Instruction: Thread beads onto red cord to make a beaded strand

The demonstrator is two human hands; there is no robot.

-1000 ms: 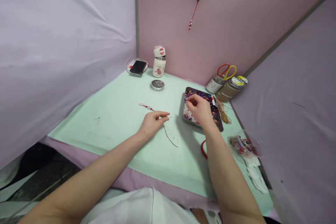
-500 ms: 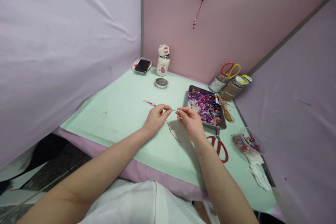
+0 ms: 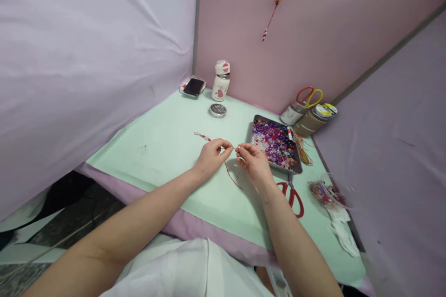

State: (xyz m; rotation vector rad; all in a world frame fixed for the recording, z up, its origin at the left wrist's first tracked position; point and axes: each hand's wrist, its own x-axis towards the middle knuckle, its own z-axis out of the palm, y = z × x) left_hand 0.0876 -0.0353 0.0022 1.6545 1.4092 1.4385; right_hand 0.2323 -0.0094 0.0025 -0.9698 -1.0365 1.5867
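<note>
My left hand (image 3: 213,158) pinches a thin red cord (image 3: 230,174) over the mint-green table (image 3: 167,144). The cord's far end, with a few small beads (image 3: 202,136) on it, lies on the table to the left, and its loose tail curls down toward me. My right hand (image 3: 253,161) is pinched shut right at the left fingertips, holding something tiny I cannot make out against the cord's tip. Just right of that hand sits a metal tray (image 3: 294,163) full of purple, red and clear beads.
Red scissors (image 3: 291,196) lie near the tray's front corner. Two jars (image 3: 308,118), one holding scissors, stand at the back right. A small bottle (image 3: 220,86), a phone (image 3: 193,87) and a round tin (image 3: 218,110) sit at the back. A bead bag (image 3: 325,192) lies right.
My right hand left the bead tray and came to the left hand's fingertips, pinched shut. The left hand lifted the cord slightly. The red scissors are now uncovered.
</note>
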